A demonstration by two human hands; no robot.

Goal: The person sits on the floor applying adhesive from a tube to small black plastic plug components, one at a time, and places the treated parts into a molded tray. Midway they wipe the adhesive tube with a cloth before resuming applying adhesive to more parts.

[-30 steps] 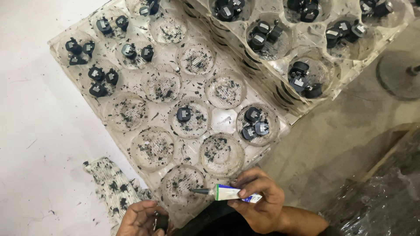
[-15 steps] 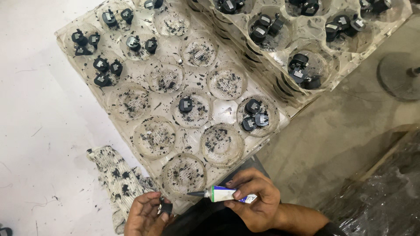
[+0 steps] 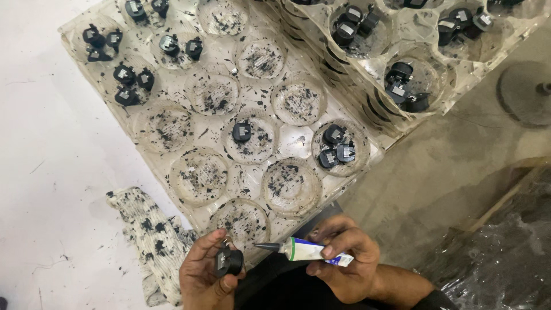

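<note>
A small black round part point(image 3: 228, 261) sat pinched between the thumb and fingers of the left hand point(image 3: 204, 278), low in the view at about 6 o'clock. It was dark, squat and cap-like, with a small paler patch on its upper face. Just at its 3 o'clock, a white tube point(image 3: 310, 251) with a green band and a thin dark nozzle pointed at it; the right hand point(image 3: 344, 267) gripped the tube's body, fingers curled round it. The nozzle tip was close to the part, though whether they touched could not be told.

At 12 o'clock from the hands lay a clear plastic tray point(image 3: 189, 86) of round cups, smeared with black flecks, on a pale table point(image 3: 40, 189). One cup held a single black part point(image 3: 241, 132); a cup at its 3 o'clock held three point(image 3: 336, 150); more filled cups towards 10 o'clock. A speckled cloth point(image 3: 146, 232) lay at 9 o'clock of the left hand. A stack of similar trays point(image 3: 402, 63) stood at 1 o'clock, well apart from the hands. Nothing lay between the hands and the near tray.
</note>
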